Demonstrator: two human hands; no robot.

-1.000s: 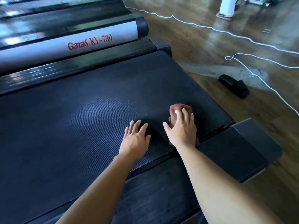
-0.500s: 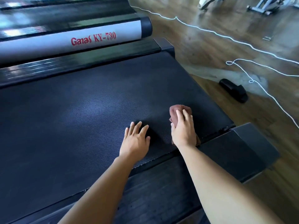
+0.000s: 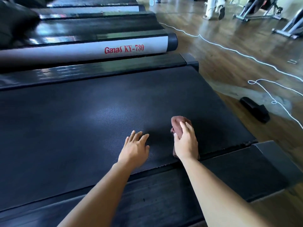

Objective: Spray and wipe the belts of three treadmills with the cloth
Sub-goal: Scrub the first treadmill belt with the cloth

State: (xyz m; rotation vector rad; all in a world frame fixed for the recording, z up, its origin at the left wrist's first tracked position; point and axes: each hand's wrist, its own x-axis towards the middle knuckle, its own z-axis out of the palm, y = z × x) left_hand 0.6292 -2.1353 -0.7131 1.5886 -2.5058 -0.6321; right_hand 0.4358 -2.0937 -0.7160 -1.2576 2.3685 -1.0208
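Fingers [image 3: 138, 136] of our left hand [image 3: 134, 149] lie straight and spread on the belt [image 3: 82, 128], holding nothing. It seems to brace us just past the near side rail [image 3: 147, 194]. Just beside it, our right hand [image 3: 186, 145] curves its fingers [image 3: 188, 128] over the bunched brown cloth [image 3: 177, 124], thumb against its side, and grips it down on the belt near the rear end.

We judge the step to be wiping the first belt. A paler patch sits ahead of the left hand. The next move calls for firm pressure and long strokes with the cloth across the wide stretch to the left.

We count two hands, one cloth and three treadmills side by side: ours, a second treadmill [image 3: 124, 49] marked "Ganas KY-730", and a third treadmill [image 3: 91, 9] beyond. On the floor lie one black slipper [image 3: 254, 110] and white cord [image 3: 229, 49]. One pale bottle [image 3: 151, 1] stands far off, and we cannot tell if it is the sprayer.
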